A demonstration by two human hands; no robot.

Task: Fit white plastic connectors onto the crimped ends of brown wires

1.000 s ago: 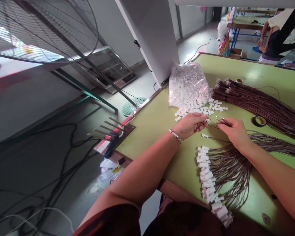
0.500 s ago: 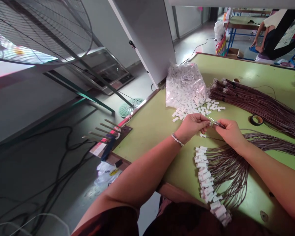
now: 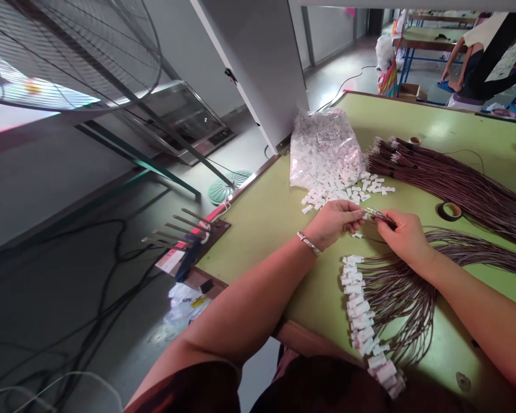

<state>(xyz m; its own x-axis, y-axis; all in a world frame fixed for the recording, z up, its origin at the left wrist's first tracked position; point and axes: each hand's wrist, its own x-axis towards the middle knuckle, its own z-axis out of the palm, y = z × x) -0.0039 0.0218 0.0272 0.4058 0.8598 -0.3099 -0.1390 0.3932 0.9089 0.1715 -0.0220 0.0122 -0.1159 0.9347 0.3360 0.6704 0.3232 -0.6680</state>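
Note:
My left hand (image 3: 337,221) pinches a small white connector housing (image 3: 365,216) between thumb and fingertips. Just right of it, my right hand (image 3: 404,234) is closed around brown wires (image 3: 380,215), whose bare metal ends point toward the left hand. Below both hands, a row of white connector housings (image 3: 360,312) fitted on brown wires lies along the table. One loose housing (image 3: 356,235) rests under the left fingers. Behind the left hand, more loose housings (image 3: 335,192) spill from a clear plastic bag (image 3: 324,137).
Thick bundles of brown wire (image 3: 451,178) lie at the right beside a roll of black tape (image 3: 449,211). A pronged metal rack (image 3: 184,232) sits at the left corner of the green table (image 3: 258,229). A fan (image 3: 69,51) stands left; a person (image 3: 468,63) sits farther back.
The left fingers have drawn slightly left, opening a small gap to the wire ends. The right hand stays almost in place, still holding the wires.

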